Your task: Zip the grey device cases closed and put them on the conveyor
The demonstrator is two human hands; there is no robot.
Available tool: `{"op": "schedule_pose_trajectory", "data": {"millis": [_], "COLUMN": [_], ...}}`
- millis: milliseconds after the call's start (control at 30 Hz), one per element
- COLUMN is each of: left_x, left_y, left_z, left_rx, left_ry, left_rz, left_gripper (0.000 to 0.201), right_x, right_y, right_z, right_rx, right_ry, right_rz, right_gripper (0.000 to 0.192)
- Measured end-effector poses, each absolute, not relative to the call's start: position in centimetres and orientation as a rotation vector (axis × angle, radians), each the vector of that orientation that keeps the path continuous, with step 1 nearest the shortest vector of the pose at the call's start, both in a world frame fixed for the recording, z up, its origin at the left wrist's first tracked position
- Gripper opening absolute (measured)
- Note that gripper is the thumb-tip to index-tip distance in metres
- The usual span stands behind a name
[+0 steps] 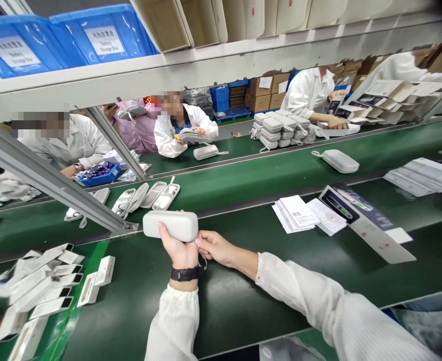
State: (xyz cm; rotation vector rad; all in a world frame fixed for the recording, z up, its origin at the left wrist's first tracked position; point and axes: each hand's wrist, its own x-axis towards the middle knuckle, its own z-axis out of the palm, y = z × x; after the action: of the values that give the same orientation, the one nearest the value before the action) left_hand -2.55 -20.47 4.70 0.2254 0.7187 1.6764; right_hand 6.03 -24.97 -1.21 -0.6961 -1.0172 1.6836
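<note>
- The left hand (183, 253) is curled around a pale grey case (172, 224), thumb on its near side, and holds it up above the green counter (236, 306).
- The right hand (215, 248) has its fingers pinched together at the case's lower right corner, by a hanging strap (205, 262); I cannot tell whether it grips the strap or the edge.
- A black watch (186, 274) circles the left wrist.
- Left of the hands, small white boxes (36, 283) lie in a heap on the counter.
- To the right lie white papers (295, 213) and a printed carton (371, 223).
- Beyond the hands, on a green belt (243, 175), are open cases (165, 195) and, farther right, a closed case (341, 160).
- Across the belt, co-workers in white sit near stacked cases (272, 130).
- Blue bins (102, 42) stand on the shelf (138, 77) overhead.
</note>
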Motion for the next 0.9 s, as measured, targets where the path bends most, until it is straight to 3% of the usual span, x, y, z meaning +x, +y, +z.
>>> {"op": "schedule_pose_trajectory", "data": {"millis": [133, 233, 367, 600, 700, 900], "left_x": [-1.7, -0.7, 0.6, 1.3, 1.1, 1.1], "left_y": [-21.2, -21.9, -22.9, -23.4, -23.1, -22.5], "left_z": [3.9, 3.1, 1.5, -2.0, -3.0, -4.2], "left_rx": [0.231, 0.297, 0.369, 0.73, 0.822, 0.943], "left_ry": [0.74, 0.681, 0.76, 0.942, 0.997, 1.04], "left_rz": [1.58, 1.448, 1.392, 1.057, 1.013, 1.057], "left_gripper": [0.049, 0.053, 0.049, 0.066, 0.069, 0.051], "right_x": [7.7, 9.8, 11.6, 15.6, 20.2, 30.4], "right_y": [-24.7, -24.3, -23.9, -21.1, -17.5, -10.2], "right_z": [-2.1, -2.2, -2.1, -1.1, 0.9, 3.9], "right_rx": [-0.926, -0.937, -0.953, -0.925, -1.281, -1.944], "right_ry": [-1.108, -1.076, -1.002, -0.674, -0.813, -0.901], "right_rz": [1.366, 1.363, 1.273, 1.084, 0.782, 0.422], "right_gripper": [0.04, 0.03, 0.042, 0.045, 0.048, 0.06]}}
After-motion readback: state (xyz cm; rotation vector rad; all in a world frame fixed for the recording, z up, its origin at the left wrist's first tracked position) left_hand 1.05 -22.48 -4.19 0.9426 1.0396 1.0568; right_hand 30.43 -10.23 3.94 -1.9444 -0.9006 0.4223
